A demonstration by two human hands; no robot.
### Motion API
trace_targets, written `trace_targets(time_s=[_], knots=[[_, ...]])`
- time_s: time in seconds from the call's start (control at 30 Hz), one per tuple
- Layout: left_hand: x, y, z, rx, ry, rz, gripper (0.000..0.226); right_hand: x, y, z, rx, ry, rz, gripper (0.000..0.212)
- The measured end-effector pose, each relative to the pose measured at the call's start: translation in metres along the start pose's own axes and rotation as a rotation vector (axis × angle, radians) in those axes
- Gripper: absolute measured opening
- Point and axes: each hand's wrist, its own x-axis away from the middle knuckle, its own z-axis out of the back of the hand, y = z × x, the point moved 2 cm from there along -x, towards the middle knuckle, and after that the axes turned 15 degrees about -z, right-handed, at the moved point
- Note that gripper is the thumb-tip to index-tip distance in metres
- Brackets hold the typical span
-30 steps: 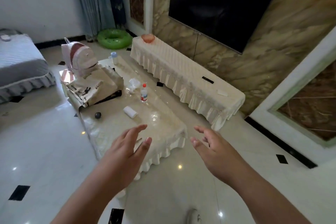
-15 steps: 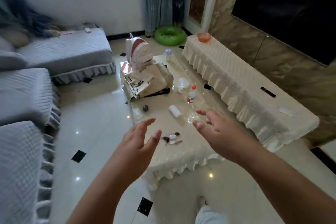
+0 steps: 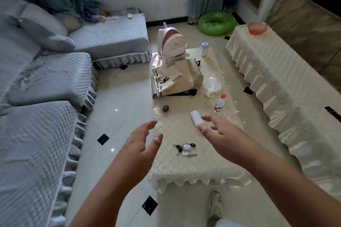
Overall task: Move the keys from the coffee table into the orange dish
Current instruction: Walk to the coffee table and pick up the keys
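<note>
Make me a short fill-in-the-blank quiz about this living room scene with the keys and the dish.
1. The keys lie on the ____ table.
2. Both hands, left and right, are open and hold ____.
3. The orange dish sits on the long covered ____.

Missing words: coffee; nothing; cabinet

The floor [image 3: 125, 101] is glossy pale tile with small black insets, throwing back spots of light. The coffee table [image 3: 193, 167] wears a cream cloth with a quilted, faintly shiny pattern and a scalloped hem; a clear glossy sheet seems to lie over its far part. The keys [image 3: 184, 149] look like dull metal with white plastic tags. The small bottle [image 3: 219, 103] is clear plastic with a red cap. The sofa [image 3: 36, 134] is covered in matt grey quilted cloth. The orange dish [image 3: 257, 27] looks translucent and glossy. The swim ring [image 3: 217, 23] is shiny green plastic.
</note>
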Motion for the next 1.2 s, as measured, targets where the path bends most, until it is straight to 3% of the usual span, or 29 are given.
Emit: trace_targets(time_s=[0.2, 0.57, 1.2], knots=[[-0.054, 0.016, -0.059, 0.09, 0.086, 0.063, 0.051, -0.066, 0.036, 0.035, 0.054, -0.034, -0.037, 0.053], [-0.109, -0.044, -0.101, 0.058, 0.014, 0.13, 0.049, -0.154, 0.066, -0.015, 0.044, -0.123, -0.122, 0.05], [-0.214, -0.27, -0.258, 0.121, -0.053, 0.199, 0.04, -0.342, 0.204, -0.202, 0.007, -0.091, -0.239, 0.046]])
